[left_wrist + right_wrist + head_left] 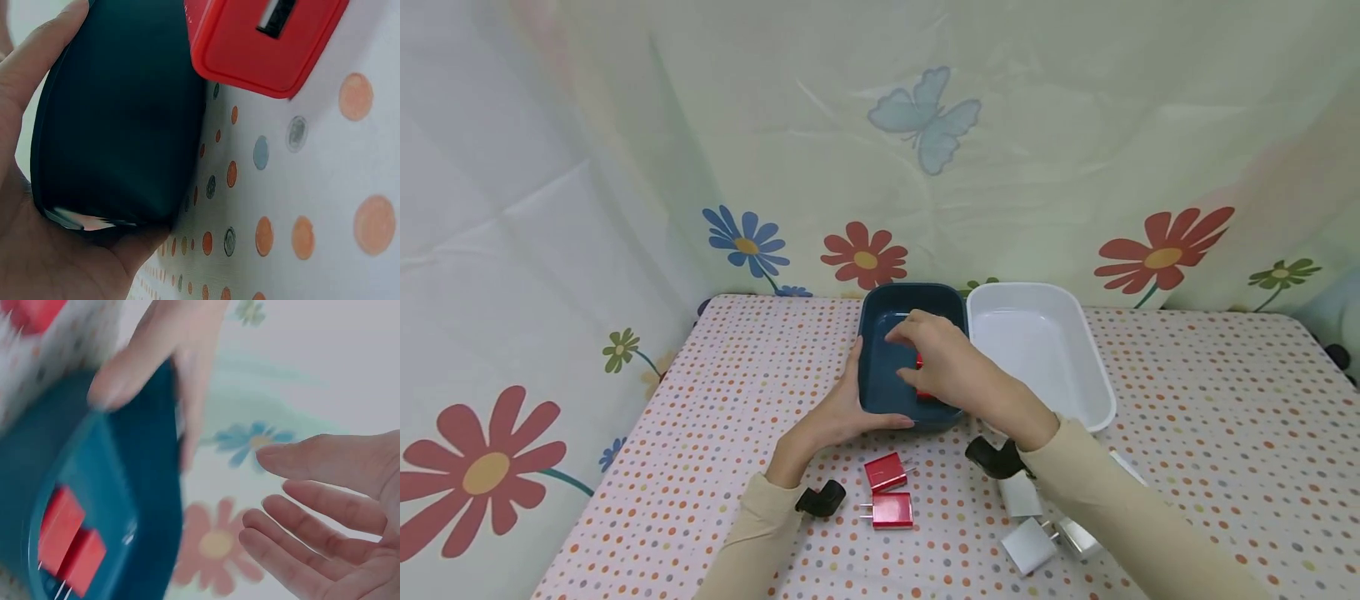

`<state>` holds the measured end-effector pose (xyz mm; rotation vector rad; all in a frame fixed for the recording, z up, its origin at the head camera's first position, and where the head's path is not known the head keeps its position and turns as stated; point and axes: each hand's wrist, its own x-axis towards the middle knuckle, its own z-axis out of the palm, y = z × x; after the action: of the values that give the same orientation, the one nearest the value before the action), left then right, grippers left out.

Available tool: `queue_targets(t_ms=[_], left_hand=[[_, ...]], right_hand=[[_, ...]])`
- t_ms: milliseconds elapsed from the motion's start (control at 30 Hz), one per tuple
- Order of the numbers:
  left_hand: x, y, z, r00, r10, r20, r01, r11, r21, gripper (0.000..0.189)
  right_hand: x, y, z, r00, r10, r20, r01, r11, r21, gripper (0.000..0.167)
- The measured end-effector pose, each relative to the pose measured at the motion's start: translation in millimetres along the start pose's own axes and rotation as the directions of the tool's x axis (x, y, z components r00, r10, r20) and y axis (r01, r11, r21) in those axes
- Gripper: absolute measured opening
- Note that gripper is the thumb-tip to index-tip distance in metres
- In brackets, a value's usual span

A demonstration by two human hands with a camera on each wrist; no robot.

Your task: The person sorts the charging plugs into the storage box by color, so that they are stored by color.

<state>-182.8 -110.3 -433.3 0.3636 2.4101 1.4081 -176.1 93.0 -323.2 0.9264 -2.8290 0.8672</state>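
Observation:
My left hand (842,410) holds the near left corner of a dark blue tray (880,379), thumb along the front wall and fingers along the left side. The left wrist view shows this grip on the tray's wall (119,125). Over the tray is my right hand (951,358), its fingers loosely bent and apart, with nothing between them. Two red USB wall chargers (60,531) lie side by side inside the tray, partly hidden by that hand in the head view. Just in front of the tray, two more red chargers (886,472) (892,511) lie on the tablecloth.
A white tray (1037,350) stands against the blue one's right side. Several white wall chargers (1029,546) lie in front of it, partly behind my right forearm. The table has a dotted cloth (760,358), and a flowered curtain (1022,183) hangs at its back edge.

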Motion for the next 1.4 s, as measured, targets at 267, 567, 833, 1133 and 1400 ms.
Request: queue_targets(t_ms=[267,567,833,1133,1400], left_hand=[[0.0,-1.0,-2.3,0.999,0.036,0.018,-0.036,0.999,0.012,0.131],[1.9,-2.6,-2.3,0.997,0.074,0.007,-0.074,0.997,0.034,0.134],[2.3,0.2,2.2,1.000,0.014,-0.026,-0.014,1.000,-0.011,0.140],[2.5,-0.5,2.6,0.999,0.007,-0.033,-0.008,1.000,-0.013,0.139],[1.8,0.4,1.2,0.999,0.030,-0.030,-0.031,0.999,-0.023,0.142]], right_hand=[[-34.5,-37.6,10.6,0.986,-0.169,0.004,0.168,0.984,0.058,0.037],[-55.7,-38.7,36.2,0.972,-0.176,0.156,0.146,0.972,0.185,0.035],[-72.6,-24.8,68.4,0.948,-0.143,0.285,0.098,0.981,0.167,0.030],[-81.0,-17.6,86.1,0.944,-0.101,0.315,0.057,0.987,0.147,0.034],[-86.5,-17.0,91.9,0.960,-0.115,0.256,0.089,0.990,0.108,0.033]])
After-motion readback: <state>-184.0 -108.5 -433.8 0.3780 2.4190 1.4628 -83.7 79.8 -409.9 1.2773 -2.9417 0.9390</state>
